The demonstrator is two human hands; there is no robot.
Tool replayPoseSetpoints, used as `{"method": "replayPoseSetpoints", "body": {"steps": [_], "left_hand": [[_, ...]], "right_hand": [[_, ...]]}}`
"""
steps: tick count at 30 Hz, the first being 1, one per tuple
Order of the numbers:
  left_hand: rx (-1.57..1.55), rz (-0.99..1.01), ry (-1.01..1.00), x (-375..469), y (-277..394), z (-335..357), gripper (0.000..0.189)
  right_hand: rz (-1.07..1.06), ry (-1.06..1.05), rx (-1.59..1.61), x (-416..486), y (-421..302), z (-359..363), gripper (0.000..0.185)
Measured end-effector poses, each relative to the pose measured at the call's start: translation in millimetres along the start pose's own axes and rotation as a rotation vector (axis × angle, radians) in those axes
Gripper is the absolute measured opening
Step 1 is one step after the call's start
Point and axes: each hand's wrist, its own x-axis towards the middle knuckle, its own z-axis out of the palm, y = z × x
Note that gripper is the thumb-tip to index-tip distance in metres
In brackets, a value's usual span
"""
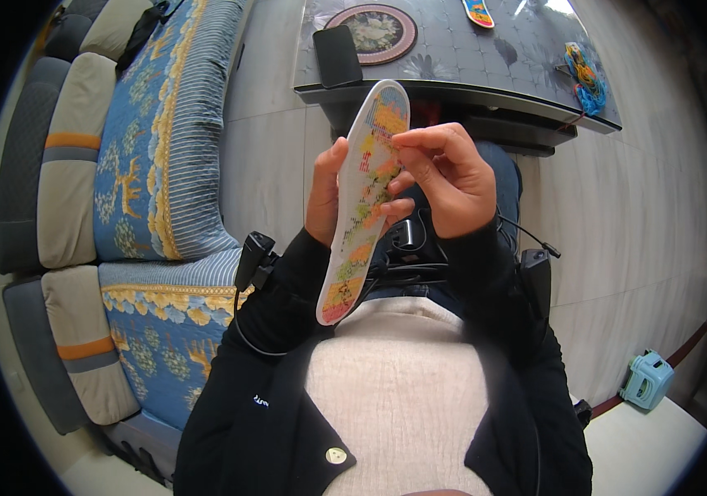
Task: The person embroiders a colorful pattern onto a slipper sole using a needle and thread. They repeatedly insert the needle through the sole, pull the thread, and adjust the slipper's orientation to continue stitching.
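Observation:
A long shoe insole (363,204) with a white rim and colourful, partly stitched embroidery stands tilted in front of my torso. My left hand (327,192) grips it, the thumb at the left edge and fingertips showing past the right edge. At the upper right part of the insole, my right hand (446,173) has its thumb and index finger pinched together against the stitched face. Anything thin between those fingertips is too small to make out. Part of the pattern lies behind the right fingertips.
On the glossy table (453,65) ahead lie a black phone (337,56), a round floral mat (384,34), another insole (479,12) and bundled coloured threads (586,77). A sofa (136,161) with a blue cover runs along the left. A light-blue plastic stool (646,379) is at the right. Cables hang near both forearms.

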Motion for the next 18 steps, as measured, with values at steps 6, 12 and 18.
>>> {"method": "replayPoseSetpoints", "body": {"steps": [6, 12, 18], "left_hand": [[0.004, 0.004, 0.034, 0.8, -6.5, 2.3, 0.079], [0.008, -0.003, -0.032, 2.4, -7.6, 0.6, 0.08], [0.081, -0.001, -0.001, 1.8, -7.8, 0.2, 0.08]], "right_hand": [[-0.022, -0.033, -0.076, -2.1, 4.5, -4.4, 0.015], [-0.048, -0.028, -0.105, -1.9, 5.9, -6.0, 0.015], [-0.04, -0.025, -0.104, -1.6, 5.9, -6.6, 0.015]]}}
